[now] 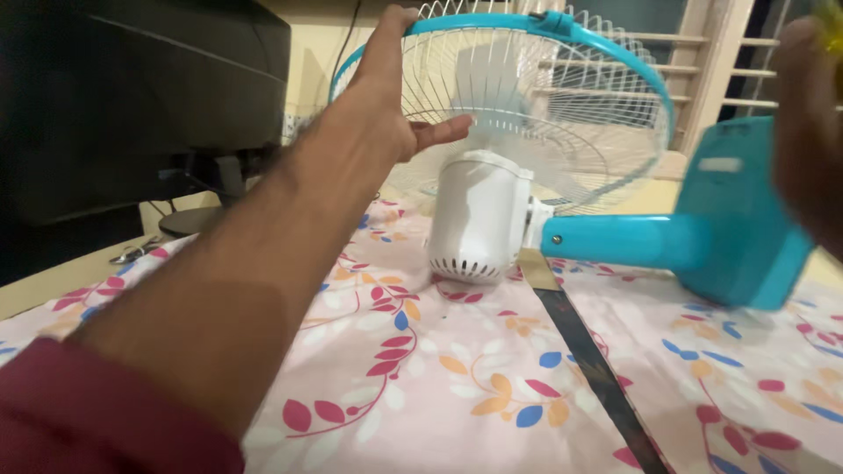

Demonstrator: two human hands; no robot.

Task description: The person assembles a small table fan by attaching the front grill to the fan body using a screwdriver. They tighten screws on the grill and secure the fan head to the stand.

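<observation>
**Table fan on its side, one hand at the grille**

A white-and-turquoise table fan point(527, 175) lies tipped over on a floral pink cloth point(439, 377), its long axis running across the view: wire grille and turquoise rim toward the left, white motor housing point(479, 219) in the middle, turquoise neck and base point(738, 219) off to the right. The person's left hand point(386, 96) reaches in from the fan's left, fingers spread apart, fingertips at the top of the rim and the thumb pointing toward the motor housing; whether it actually grips the rim cannot be told. The right hand point(808, 123), blurred at the frame's edge, hovers above the fan's base, with something yellow at its upper edge; its grasp cannot be made out. The left hand is plainly the nearer to the grille, the right to the base. A dark strip point(588, 360) runs from under the fan's neck toward the viewer. Left of the fan stands a dark monitor point(132, 96) on its stand.
</observation>
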